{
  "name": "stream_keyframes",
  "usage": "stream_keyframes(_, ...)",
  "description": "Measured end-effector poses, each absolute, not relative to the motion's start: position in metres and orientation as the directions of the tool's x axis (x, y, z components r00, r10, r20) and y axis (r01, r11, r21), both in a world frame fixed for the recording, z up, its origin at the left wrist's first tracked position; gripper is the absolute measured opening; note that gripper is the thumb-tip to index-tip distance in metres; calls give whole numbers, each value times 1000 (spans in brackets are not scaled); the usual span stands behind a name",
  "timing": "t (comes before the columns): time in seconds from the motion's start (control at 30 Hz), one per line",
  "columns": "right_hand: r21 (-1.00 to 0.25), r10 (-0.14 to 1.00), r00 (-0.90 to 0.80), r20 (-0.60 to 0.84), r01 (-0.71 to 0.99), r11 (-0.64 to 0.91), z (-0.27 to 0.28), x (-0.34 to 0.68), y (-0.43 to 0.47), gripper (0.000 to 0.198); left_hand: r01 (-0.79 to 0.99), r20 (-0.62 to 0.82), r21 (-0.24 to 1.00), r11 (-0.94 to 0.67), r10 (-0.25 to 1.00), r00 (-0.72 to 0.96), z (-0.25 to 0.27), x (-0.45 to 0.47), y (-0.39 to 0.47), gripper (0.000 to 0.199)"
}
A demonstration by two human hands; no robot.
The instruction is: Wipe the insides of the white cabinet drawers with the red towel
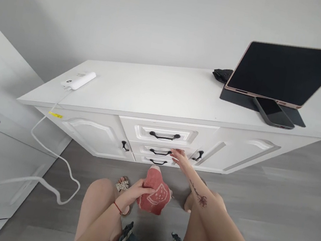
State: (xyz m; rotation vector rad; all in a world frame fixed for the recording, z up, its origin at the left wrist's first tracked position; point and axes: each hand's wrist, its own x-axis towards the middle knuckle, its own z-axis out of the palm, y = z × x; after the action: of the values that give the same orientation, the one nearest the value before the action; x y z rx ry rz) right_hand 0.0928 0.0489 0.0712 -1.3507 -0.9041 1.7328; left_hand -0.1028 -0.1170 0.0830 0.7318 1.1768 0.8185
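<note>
My left hand [137, 191] is closed on a red cloth [155, 192] with a white pattern, which hangs between my knees above the floor. My right hand [179, 155] is stretched forward to the white cabinet's middle drawer [145, 149]. Its fingers are extended at the right end of that drawer's black handle [159, 152]; whether they touch it I cannot tell. Above sits the top drawer [140, 131] with its own black handle [164, 136], and below is the bottom drawer [142, 158]. All three drawers look closed.
On the cabinet top [152, 91] stand a tablet [285, 72] with a phone [273, 112] before it and a black pouch [222, 75] behind. A white device [78, 81] at the left trails a white cable [72, 172]. Cabinet doors flank the drawers.
</note>
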Motion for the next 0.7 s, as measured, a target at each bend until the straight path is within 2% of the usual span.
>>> stream_keyframes(0.2,-928,887,-292,-358,9,-372,82,101,19,61,-167,-502,839,518,855,134,88,-104,-121,38)
stream_keyframes(0.43,-937,792,-539,-285,-18,-349,101,111,-76,60,-263,-422,862,432,901,97,102,-93,-133,35)
stream_keyframes(0.53,-945,811,-530,-249,-50,-323,103,113,-128,53,-320,-441,849,421,897,10,122,-83,-152,40)
stream_keyframes(0.6,-917,823,-491,-287,-107,-384,101,112,-162,50,-330,-426,855,401,905,-3,142,-78,-174,45)
stream_keyframes(0.7,-902,816,-502,-286,-148,-407,101,112,-200,42,-253,-386,894,370,923,-14,177,-75,-216,52)
